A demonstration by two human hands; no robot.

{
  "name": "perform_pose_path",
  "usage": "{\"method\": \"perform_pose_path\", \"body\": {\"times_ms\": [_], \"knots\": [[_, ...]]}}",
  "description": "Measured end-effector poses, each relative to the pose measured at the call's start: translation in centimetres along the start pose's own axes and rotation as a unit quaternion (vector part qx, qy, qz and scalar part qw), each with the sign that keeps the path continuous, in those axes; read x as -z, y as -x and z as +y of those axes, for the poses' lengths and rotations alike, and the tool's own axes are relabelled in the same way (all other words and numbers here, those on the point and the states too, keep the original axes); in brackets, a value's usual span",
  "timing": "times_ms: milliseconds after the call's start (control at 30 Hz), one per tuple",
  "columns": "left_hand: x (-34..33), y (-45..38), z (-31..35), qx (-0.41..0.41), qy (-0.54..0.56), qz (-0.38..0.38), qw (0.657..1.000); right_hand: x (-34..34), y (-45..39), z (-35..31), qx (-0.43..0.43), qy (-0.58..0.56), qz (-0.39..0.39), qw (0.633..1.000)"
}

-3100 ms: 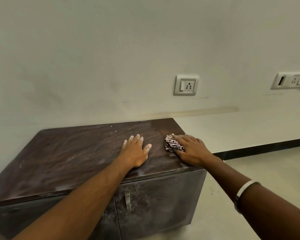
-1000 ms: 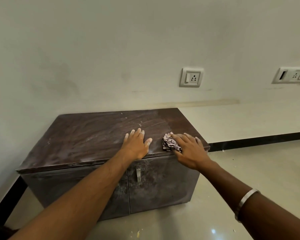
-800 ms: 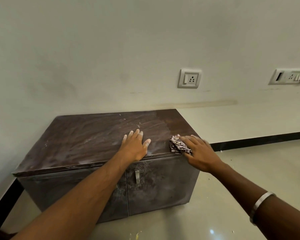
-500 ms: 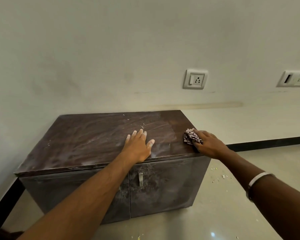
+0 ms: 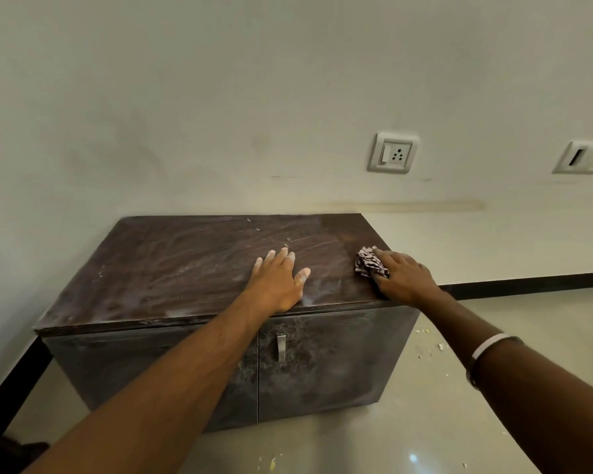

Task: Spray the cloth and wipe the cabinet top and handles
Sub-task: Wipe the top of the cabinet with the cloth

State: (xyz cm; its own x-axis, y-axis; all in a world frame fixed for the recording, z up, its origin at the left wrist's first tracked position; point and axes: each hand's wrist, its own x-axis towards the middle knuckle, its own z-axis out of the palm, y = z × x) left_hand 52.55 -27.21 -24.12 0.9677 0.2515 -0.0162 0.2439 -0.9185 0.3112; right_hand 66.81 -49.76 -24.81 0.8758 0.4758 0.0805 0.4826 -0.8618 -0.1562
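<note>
While the left hand (image 5: 278, 283) is laid flat and open on the cabinet top (image 5: 185, 265), the soft, light cloth (image 5: 368, 263) is bunched under the right hand (image 5: 403, 277) near the right edge; it is best gripped as a wad.

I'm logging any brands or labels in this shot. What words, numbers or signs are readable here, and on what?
None can be read.
Socket plate: no lettering visible.
Second plate at the right edge: markings too small to tell.
Cabinet, cloth: no text; the cloth bears only a pattern.
</note>
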Motion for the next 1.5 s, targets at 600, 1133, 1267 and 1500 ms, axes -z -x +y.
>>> {"method": "perform_pose_path", "body": {"times_ms": [600,1133,1267,1500], "knots": [[0.4,1.9,-1.9,0.026,-0.024,-0.011,0.999,-1.2,4.9,-8.2,0.074,-0.027,0.000,0.997],[1.2,1.5,-2.0,0.040,-0.015,0.001,0.999,-1.4,4.1,-5.0,0.094,0.014,0.042,0.995],[1.2,1.6,-2.5,0.039,-0.011,0.007,0.999,-0.4,2.7,-4.5,0.066,0.037,0.035,0.997],[1.3,0.8,-3.3,0.044,-0.020,0.007,0.999,-0.9,2.9,-7.5,0.149,-0.012,0.070,0.986]]}}
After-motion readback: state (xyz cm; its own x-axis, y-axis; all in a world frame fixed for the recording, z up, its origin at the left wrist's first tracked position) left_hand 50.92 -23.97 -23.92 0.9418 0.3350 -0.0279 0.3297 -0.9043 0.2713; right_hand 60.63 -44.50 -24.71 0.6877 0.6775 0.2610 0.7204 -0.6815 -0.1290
